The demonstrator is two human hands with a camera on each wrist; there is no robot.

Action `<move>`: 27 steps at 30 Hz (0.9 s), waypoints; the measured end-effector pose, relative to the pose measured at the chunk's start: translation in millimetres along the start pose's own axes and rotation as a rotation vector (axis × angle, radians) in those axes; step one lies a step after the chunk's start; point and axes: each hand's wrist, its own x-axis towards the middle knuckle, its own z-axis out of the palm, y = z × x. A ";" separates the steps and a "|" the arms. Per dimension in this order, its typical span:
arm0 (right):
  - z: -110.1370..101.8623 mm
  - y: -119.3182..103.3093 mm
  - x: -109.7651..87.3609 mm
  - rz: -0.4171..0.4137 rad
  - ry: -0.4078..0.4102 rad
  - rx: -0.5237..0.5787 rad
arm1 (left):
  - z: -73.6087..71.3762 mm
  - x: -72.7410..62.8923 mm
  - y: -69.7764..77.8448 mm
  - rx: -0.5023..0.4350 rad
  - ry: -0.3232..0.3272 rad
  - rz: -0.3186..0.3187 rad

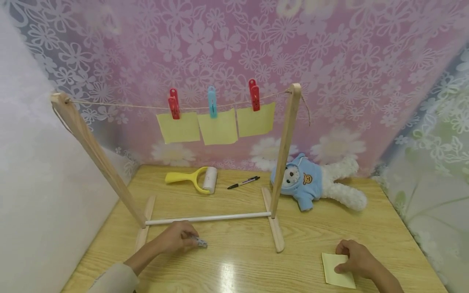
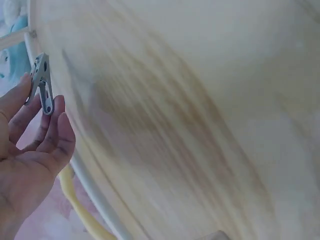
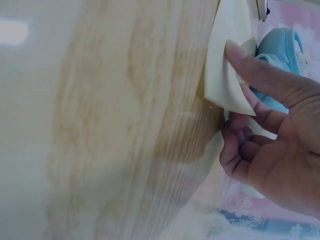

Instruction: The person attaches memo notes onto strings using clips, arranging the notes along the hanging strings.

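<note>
My left hand (image 1: 178, 237) pinches a grey clothespin (image 1: 201, 242) low over the table, in front of the white rod of a wooden stand. In the left wrist view the clothespin (image 2: 42, 82) sits between thumb and fingers, its handle ends towards the palm. At the front right, my right hand (image 1: 358, 260) holds a yellow paper note (image 1: 334, 280) by its right side. The right wrist view has the thumb on the face of the note (image 3: 222, 75), which bends slightly. Three yellow notes (image 1: 218, 129) hang from the string, under two red clothespins (image 1: 255, 98) and a blue clothespin (image 1: 212, 101).
The wooden stand's posts (image 1: 285, 150) hold up the string, with the white rod (image 1: 209, 219) joining its feet. Behind it lie a yellow-handled lint roller (image 1: 183, 178) and a pen (image 1: 243, 182). A plush toy in a blue hoodie (image 1: 311, 181) lies behind the right post.
</note>
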 end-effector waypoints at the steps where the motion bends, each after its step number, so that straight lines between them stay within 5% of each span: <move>1: -0.2 -0.1 -0.3 -0.003 0.001 0.004 | -1.2 0.7 1.3 -0.006 0.009 0.002; 5: -1.8 0.5 -1.5 -0.027 -0.003 0.008 | -7.3 0.7 7.5 -0.063 0.056 -0.044; 10: -7.2 -2.6 -2.1 -0.170 -0.049 0.085 | -17.3 0.8 15.9 -0.091 0.094 -0.094; 14: -11.0 -18.8 1.0 -0.283 -0.087 0.209 | -24.7 2.8 21.5 -0.052 0.106 -0.100; 19: -9.6 -47.1 4.2 -0.299 -0.085 0.277 | -33.7 4.0 30.3 -0.064 0.086 -0.109; 23: -5.3 -69.2 8.8 -0.301 -0.049 0.295 | -39.8 4.6 37.2 -0.065 0.084 -0.061; 27: 1.5 -91.1 16.7 -0.302 0.012 0.322 | -46.8 6.0 43.5 -0.008 0.162 0.013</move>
